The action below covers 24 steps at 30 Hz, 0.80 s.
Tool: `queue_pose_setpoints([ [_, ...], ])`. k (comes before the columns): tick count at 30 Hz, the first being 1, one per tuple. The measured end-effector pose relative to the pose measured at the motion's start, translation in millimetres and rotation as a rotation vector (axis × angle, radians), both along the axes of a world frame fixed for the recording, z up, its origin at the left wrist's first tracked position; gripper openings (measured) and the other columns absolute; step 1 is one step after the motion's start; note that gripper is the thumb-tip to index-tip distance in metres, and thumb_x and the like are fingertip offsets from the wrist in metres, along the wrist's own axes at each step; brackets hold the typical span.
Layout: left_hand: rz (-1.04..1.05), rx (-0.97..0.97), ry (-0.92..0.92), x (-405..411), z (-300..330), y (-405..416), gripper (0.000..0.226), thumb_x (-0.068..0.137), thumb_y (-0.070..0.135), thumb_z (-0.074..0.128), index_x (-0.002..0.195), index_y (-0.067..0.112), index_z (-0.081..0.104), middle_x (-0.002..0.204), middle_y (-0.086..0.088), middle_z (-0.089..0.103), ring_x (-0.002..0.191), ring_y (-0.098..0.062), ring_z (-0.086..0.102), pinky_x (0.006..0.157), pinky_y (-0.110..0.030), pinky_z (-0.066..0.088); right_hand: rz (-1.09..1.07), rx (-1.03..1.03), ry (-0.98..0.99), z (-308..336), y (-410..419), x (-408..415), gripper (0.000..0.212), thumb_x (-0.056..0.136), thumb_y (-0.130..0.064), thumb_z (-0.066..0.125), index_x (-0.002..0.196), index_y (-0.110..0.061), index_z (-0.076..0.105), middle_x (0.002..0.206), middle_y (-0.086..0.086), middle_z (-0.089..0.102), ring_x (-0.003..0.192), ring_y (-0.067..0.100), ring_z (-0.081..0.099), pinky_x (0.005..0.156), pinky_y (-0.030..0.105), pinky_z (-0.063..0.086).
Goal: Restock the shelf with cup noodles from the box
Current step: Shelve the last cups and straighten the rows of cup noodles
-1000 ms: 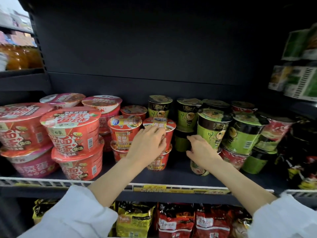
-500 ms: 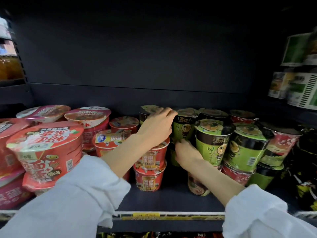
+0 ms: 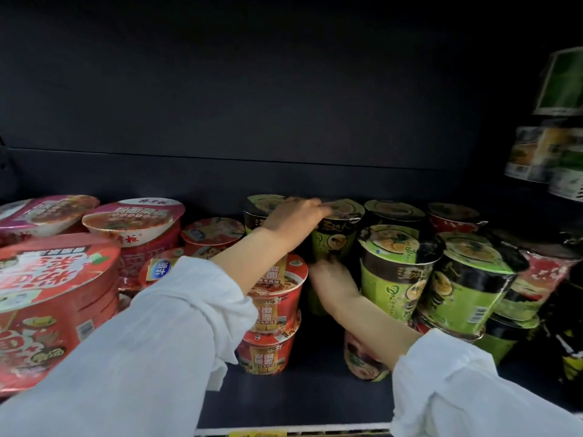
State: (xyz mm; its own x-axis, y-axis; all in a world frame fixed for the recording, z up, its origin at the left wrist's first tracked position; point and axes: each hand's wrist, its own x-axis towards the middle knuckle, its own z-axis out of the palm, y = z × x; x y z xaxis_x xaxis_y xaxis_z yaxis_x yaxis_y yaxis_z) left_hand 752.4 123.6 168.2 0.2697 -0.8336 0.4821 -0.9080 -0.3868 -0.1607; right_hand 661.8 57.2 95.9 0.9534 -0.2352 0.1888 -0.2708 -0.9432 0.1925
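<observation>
L hand [image 3: 293,217] flat atop green cup [image 3: 334,238]; R hand [image 3: 331,279] grips its base.

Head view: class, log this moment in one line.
left hand: on green cup lid | right hand: at cup's side | shelf

- A dark back panel [image 3: 252,89] fills the upper half of the view, with a thin horizontal seam running across it.
- On the far right, a neighbouring rack holds green and white packages [image 3: 561,80] up top, blurred and hard to read.
- Below those sit more pale boxes [image 3: 542,156] with yellow and green patches, side by side, their print too soft to make out.
- At the lower right edge, dark packets [image 3: 568,339] with yellowish-green markings stand in shadow.
- Along the bottom front runs a pale price rail [image 3: 315,430] with a yellow label [image 3: 257,434] clipped into it.
</observation>
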Motion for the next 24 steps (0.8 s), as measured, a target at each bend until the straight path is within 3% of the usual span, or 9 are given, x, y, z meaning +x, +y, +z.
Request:
queue_pose_setpoints([
  [8,-0.016,0.048,-0.189,-4,9,1,0.039,0.093,0.004,0.049,0.130,0.016,0.054,0.123,-0.007,0.054,0.118,-0.025,0.051,0.099,-0.035,0.037,-0.023,-0.024,0.019,9,2,-7,0.026,0.092,0.003,0.044,0.114,-0.005,0.057,0.119,0.014,0.057,0.109,0.030,0.058,0.084,0.034,0.046],
  [9,-0.015,0.061,-0.212,-5,10,2,0.039,0.093,0.005,0.050,0.130,0.016,0.054,0.124,-0.007,0.054,0.119,-0.025,0.050,0.100,-0.035,0.035,-0.001,-0.094,-0.025,9,6,-8,0.020,0.087,0.000,0.055,0.105,-0.005,0.063,0.110,0.014,0.062,0.100,0.029,0.062,0.077,0.032,0.048],
  [10,-0.012,0.071,-0.228,-5,11,2,0.038,0.093,0.006,0.049,0.130,0.016,0.054,0.124,-0.006,0.054,0.119,-0.025,0.049,0.100,-0.035,0.034,0.012,-0.147,-0.067,10,8,-7,0.014,0.072,-0.004,0.073,0.086,-0.007,0.070,0.089,0.013,0.067,0.080,0.026,0.067,0.064,0.026,0.049],
  [12,-0.002,0.084,-0.245,-5,12,4,0.037,0.094,0.007,0.048,0.129,0.015,0.055,0.122,-0.006,0.054,0.118,-0.025,0.049,0.100,-0.036,0.034,0.017,-0.129,-0.103,10,9,-4,0.034,0.027,-0.013,0.093,0.045,-0.015,0.065,0.050,0.004,0.060,0.041,0.018,0.058,0.041,0.015,0.040],
  [13,0.002,0.090,-0.246,-5,12,4,0.036,0.094,0.006,0.048,0.128,0.015,0.055,0.121,-0.006,0.054,0.117,-0.025,0.050,0.100,-0.036,0.034,0.014,-0.124,-0.100,9,8,-2,0.034,0.026,-0.013,0.093,0.047,-0.014,0.066,0.052,0.006,0.061,0.042,0.019,0.059,0.042,0.015,0.041],
  [14,0.002,0.091,-0.243,-5,11,4,0.037,0.094,0.005,0.047,0.128,0.015,0.055,0.120,-0.006,0.055,0.117,-0.025,0.050,0.099,-0.037,0.034,-0.006,-0.077,-0.041,13,10,-4,0.026,0.047,-0.011,0.089,0.066,-0.010,0.072,0.071,0.012,0.067,0.060,0.022,0.065,0.053,0.020,0.048],
  [15,0.002,0.086,-0.235,-4,10,5,0.037,0.094,0.004,0.048,0.128,0.016,0.055,0.119,-0.006,0.055,0.116,-0.025,0.050,0.099,-0.037,0.035,-0.017,-0.029,-0.021,14,12,-5,0.022,0.074,-0.007,0.073,0.095,-0.005,0.069,0.100,0.017,0.065,0.087,0.027,0.065,0.072,0.027,0.050],
  [17,-0.005,0.059,-0.206,-2,9,5,0.038,0.094,0.005,0.049,0.129,0.017,0.056,0.118,-0.005,0.055,0.114,-0.024,0.051,0.097,-0.036,0.036,-0.047,0.015,0.027,8,3,-5,0.033,0.095,-0.001,0.040,0.126,-0.004,0.049,0.132,0.016,0.047,0.118,0.031,0.049,0.094,0.035,0.040],
  [24,-0.036,-0.025,-0.023,2,5,8,0.035,0.095,0.014,0.052,0.129,0.021,0.057,0.121,-0.005,0.055,0.116,-0.023,0.049,0.095,-0.037,0.038,-0.124,0.023,-0.007,8,0,-7,0.040,0.090,0.003,0.047,0.129,-0.006,0.046,0.133,0.013,0.047,0.120,0.029,0.051,0.093,0.035,0.044],
])
